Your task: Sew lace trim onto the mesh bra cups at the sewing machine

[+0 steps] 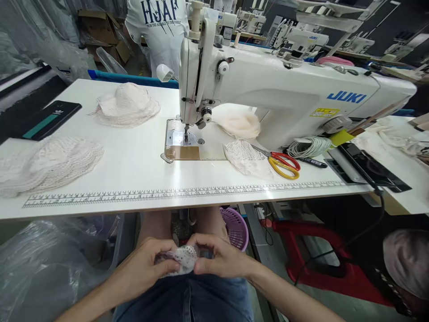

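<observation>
Below the table edge, over my lap, both hands pinch a small piece of white lace fabric. My left hand grips its left side and my right hand grips its right side, fingers curled over it. Above on the white table stands a white JUKI sewing machine, its needle plate bare. More lace pieces lie around: a pile at the left, a hat-like piece behind, and one piece beside the machine.
Red and yellow scissors lie right of the needle, next to a coiled white cord. A dark phone rests at the far left. A purple basket sits under the table. Another person in a white T-shirt stands behind.
</observation>
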`<state>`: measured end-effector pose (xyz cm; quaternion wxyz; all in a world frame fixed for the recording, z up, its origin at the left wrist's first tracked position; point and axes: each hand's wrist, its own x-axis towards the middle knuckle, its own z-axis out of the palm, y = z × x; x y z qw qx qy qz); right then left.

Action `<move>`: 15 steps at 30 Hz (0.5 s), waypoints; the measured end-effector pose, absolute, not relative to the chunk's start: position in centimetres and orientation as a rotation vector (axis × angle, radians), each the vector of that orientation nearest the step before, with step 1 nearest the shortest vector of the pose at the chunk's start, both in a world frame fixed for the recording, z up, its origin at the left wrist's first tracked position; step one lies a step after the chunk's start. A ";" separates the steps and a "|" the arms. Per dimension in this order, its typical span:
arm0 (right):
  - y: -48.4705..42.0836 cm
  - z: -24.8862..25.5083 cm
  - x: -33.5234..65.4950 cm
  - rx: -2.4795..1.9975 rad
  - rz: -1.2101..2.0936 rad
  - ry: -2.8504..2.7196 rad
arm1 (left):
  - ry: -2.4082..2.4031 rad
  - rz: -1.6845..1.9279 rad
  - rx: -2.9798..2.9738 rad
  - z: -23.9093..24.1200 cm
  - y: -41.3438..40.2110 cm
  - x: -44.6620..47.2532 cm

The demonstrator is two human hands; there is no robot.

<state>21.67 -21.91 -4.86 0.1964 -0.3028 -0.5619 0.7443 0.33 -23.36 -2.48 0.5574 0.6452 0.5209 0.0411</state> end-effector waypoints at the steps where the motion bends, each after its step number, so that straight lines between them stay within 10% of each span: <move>1: -21.9 -4.8 21.5 -0.883 2.049 -1.582 | 1.252 0.067 1.541 -2.4 -23.3 0.4; 15: -21.2 -4.6 21.2 -1.053 1.540 -1.879 | 1.285 0.265 1.454 -2.3 -23.0 1.3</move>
